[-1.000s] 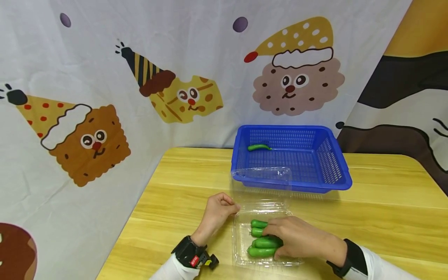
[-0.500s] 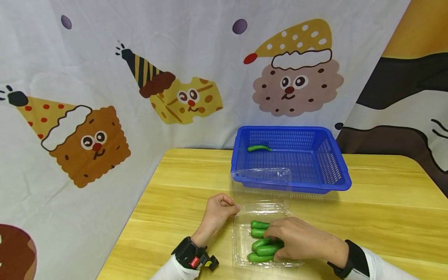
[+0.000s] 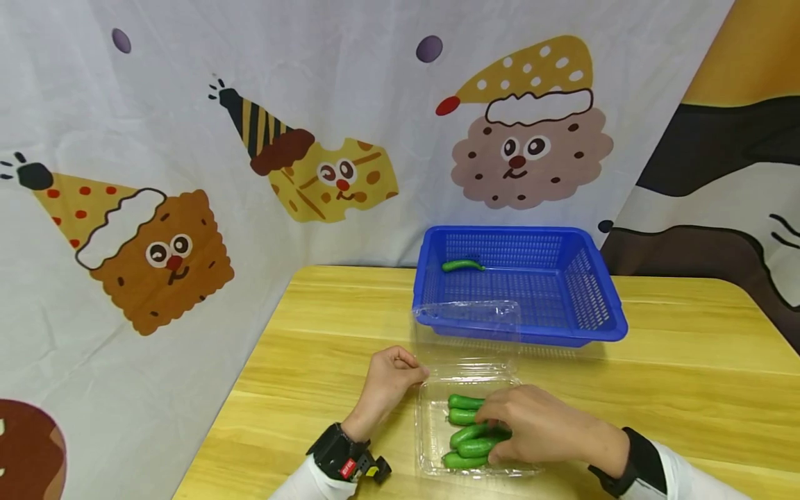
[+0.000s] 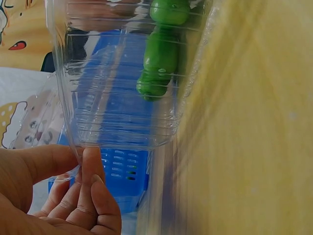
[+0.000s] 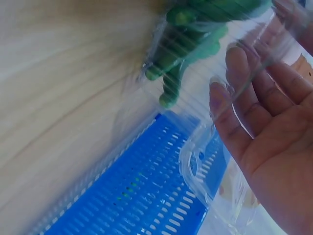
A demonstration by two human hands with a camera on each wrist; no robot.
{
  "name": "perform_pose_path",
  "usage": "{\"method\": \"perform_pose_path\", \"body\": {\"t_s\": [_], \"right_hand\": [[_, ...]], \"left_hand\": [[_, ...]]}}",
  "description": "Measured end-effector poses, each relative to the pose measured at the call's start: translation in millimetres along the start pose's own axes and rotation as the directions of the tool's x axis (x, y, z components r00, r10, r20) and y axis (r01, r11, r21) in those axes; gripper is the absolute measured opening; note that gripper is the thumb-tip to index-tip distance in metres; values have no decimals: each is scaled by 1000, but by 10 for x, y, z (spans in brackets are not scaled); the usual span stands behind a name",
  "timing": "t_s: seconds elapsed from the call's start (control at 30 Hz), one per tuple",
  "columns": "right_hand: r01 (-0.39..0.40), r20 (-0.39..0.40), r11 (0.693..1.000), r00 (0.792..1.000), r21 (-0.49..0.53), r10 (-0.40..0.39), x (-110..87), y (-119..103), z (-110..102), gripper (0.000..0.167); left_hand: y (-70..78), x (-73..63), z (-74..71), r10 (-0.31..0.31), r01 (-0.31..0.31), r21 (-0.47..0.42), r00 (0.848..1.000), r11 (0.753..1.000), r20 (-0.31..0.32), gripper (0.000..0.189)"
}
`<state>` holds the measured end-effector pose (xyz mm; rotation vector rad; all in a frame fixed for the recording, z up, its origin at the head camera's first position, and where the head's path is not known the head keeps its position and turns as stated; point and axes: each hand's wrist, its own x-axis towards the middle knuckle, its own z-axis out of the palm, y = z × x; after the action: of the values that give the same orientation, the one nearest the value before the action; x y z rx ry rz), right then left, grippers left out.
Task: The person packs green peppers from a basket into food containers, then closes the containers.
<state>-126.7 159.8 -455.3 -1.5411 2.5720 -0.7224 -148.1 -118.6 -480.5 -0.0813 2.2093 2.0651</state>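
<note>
A clear plastic clamshell box point(image 3: 431, 444) lies with its lid raised at the back. Inside, several short, glossy green vegetables point(image 3: 473, 446), shaped like small cucumbers, lie side by side. My left hand point(image 3: 390, 382) pinches the box's edge at the back left corner, near the hinge; the thumb and forefinger point(image 4: 90, 169) meet on the clear rim. My right hand point(image 3: 537, 427) is over the right part of the box, its fingers point(image 5: 234, 73) loosely bent beside the vegetables and covering their right ends. Thumb and fingertips stand apart.
Behind the box stands a blue perforated basket point(image 3: 600, 305), its front overlapped by the clear lid point(image 3: 465, 330). One curved green vegetable point(image 3: 462, 265) lies in the basket. A cartoon-print cloth point(image 3: 350, 69) hangs behind the wooden table point(image 3: 300, 326).
The front vegetables in the box have shifted and spread, so another shows among them. My right hand has moved slightly to the right; my left hand keeps its place on the rim.
</note>
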Motion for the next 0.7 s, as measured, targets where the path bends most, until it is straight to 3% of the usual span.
{"method": "perform_pose_path", "body": {"t_s": [0.3,0.7], "right_hand": [[37,-76,999,996,-11,-38,29,24,-164,28],[25,-172,986,984,-165,-54,154,24,-622,30]], "left_hand": [[2,5,3,-22,22,-8,1000,1000,-7,19],[8,-3,-4,-14,14,16,1000,1000,-9,19]]}}
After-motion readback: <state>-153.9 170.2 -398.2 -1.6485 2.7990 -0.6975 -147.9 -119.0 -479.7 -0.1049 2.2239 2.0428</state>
